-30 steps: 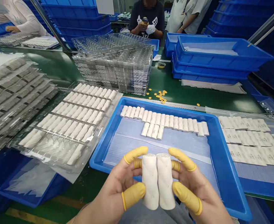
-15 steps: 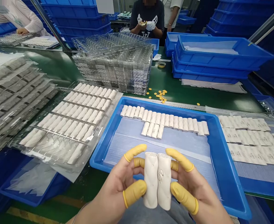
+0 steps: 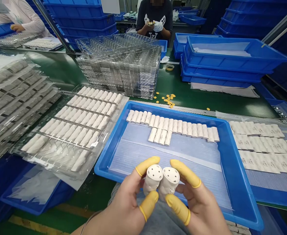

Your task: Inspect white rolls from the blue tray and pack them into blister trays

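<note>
Two white cylinders with small holes in their end faces are held side by side in front of me. My left hand [image 3: 138, 192] grips the left white cylinder [image 3: 153, 178] between yellow-cotted thumb and fingers. The right white cylinder [image 3: 170, 181], with dark markings on its side, is in my right hand [image 3: 192, 192], gripped the same way. Both ends tilt up toward me. Behind them is a blue tray [image 3: 241, 176] lined with pale sheeting, where a row of white cylinders [image 3: 175, 125] lies along the far side with a shorter second row below.
At left, a clear blister tray [image 3: 60, 156] holds rows of white cylinders, beside stacked filled trays [image 3: 16, 104]. Empty clear trays [image 3: 124, 71] are piled behind. Yellow finger cots [image 3: 169, 100] lie scattered near blue bins [image 3: 226, 62]. More marked cylinders [image 3: 261, 143] lie right. Co-workers sit across.
Both hands have tipped the cylinders from showing their long sides to showing their holed ends. The right cylinder was turned, bringing its markings into view. A person standing at the back has left view.
</note>
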`<state>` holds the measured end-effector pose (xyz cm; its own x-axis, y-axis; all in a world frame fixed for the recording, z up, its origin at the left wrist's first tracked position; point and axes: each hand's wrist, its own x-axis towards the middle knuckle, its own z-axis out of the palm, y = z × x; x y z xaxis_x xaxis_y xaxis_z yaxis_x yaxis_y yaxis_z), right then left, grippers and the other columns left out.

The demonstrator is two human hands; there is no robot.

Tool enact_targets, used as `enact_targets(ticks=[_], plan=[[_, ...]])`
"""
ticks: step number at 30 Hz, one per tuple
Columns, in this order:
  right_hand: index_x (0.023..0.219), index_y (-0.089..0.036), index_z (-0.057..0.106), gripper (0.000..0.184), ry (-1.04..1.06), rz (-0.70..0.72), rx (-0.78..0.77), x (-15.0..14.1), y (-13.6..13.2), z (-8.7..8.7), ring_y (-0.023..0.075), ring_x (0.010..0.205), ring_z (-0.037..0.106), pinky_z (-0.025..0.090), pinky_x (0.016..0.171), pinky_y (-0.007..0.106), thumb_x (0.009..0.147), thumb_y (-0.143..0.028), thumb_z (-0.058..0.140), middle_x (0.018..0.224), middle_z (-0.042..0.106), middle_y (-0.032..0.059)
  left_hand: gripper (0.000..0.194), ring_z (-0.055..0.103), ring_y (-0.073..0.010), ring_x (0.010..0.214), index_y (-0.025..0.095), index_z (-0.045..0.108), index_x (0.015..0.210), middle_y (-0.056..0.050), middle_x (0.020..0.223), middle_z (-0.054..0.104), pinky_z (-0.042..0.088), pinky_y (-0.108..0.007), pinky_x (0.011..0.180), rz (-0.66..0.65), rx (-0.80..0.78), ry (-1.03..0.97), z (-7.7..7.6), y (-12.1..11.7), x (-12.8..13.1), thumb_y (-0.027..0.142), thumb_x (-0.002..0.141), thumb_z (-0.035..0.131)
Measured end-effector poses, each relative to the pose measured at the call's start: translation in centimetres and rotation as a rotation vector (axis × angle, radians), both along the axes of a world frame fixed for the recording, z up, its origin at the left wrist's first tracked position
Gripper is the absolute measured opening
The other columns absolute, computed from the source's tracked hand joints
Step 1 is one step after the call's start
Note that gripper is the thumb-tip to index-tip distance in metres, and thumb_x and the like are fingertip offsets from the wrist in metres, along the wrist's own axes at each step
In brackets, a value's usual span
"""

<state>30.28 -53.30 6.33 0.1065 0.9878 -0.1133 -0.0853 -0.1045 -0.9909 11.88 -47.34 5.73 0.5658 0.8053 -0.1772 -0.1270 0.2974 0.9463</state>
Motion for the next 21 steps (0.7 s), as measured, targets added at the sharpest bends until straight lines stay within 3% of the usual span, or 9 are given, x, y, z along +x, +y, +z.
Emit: enact_targets(ticks=[3,7,11,15,17,19,21], plan=[[0.132,-0.046,0.060,0.046,-0.126,-0.025,0.122,0.0,0.2,0.0,0.0229,0.110,0.066,0.056,0.099,0.035,0.094,-0.022,0.068,0.119,0.071,0.0004,0.046,0.068,-0.0200,0.107,0.043,0.064,0.128,0.000,0.119,0.073,0.053,-0.032,0.096,0.074,0.192,-0.004,0.5,0.4,0.6,0.014,0.092,0.065],[0.123,-0.042,0.067,0.041,-0.155,-0.012,0.191,0.2,0.8,0.4,0.0207,0.095,0.065,0.061,0.084,0.029,0.093,-0.014,0.066,0.106,0.064,0.0022,0.052,0.072,-0.0185,0.098,0.042,0.068,0.122,0.002,0.110,0.077,0.057,-0.029,0.088,0.110,0.353,-0.024,1.0,0.9,1.3,0.006,0.085,0.070],[0.120,-0.045,0.068,0.045,-0.224,-0.037,0.232,-0.1,0.7,-0.2,0.0223,0.093,0.068,0.062,0.082,0.032,0.090,-0.012,0.069,0.105,0.069,0.0004,0.051,0.074,-0.0206,0.097,0.036,0.070,0.120,-0.002,0.110,0.078,0.059,-0.031,0.084,0.107,0.427,0.007,0.4,1.1,1.1,0.003,0.082,0.072],[0.110,-0.047,0.072,0.034,-0.451,-0.078,0.161,0.7,1.2,-2.3,0.0290,0.089,0.075,0.064,0.083,0.039,0.083,-0.026,0.078,0.101,0.079,-0.0023,0.036,0.074,-0.0230,0.085,0.021,0.069,0.119,-0.009,0.100,0.079,0.060,-0.034,0.076,0.034,0.387,0.101,-0.5,1.4,0.4,0.014,0.085,0.070],[0.101,-0.038,0.078,0.029,-0.473,0.004,0.116,2.2,3.0,-3.9,0.0335,0.082,0.078,0.065,0.080,0.042,0.075,-0.026,0.083,0.093,0.082,0.0041,0.032,0.073,-0.0238,0.079,0.018,0.070,0.114,-0.010,0.094,0.078,0.060,-0.033,0.071,0.072,0.374,0.195,-0.9,2.2,-0.7,0.022,0.083,0.074],[0.102,-0.036,0.078,0.039,-0.605,0.120,-0.052,4.2,6.3,-5.7,0.0325,0.078,0.080,0.067,0.071,0.035,0.064,-0.031,0.089,0.090,0.084,0.0049,0.035,0.073,-0.0252,0.088,0.019,0.068,0.117,-0.010,0.103,0.077,0.061,-0.034,0.076,0.188,0.379,0.328,-1.1,3.6,-3.0,0.028,0.084,0.074],[0.105,-0.028,0.075,0.036,-0.720,0.049,-0.102,6.2,10.4,-7.6,0.0359,0.079,0.080,0.064,0.064,0.039,0.069,-0.028,0.081,0.089,0.083,0.0109,0.037,0.070,-0.0257,0.102,0.022,0.061,0.128,-0.010,0.120,0.072,0.060,-0.039,0.085,0.345,0.381,0.491,-0.9,5.5,-6.8,0.031,0.092,0.066]])
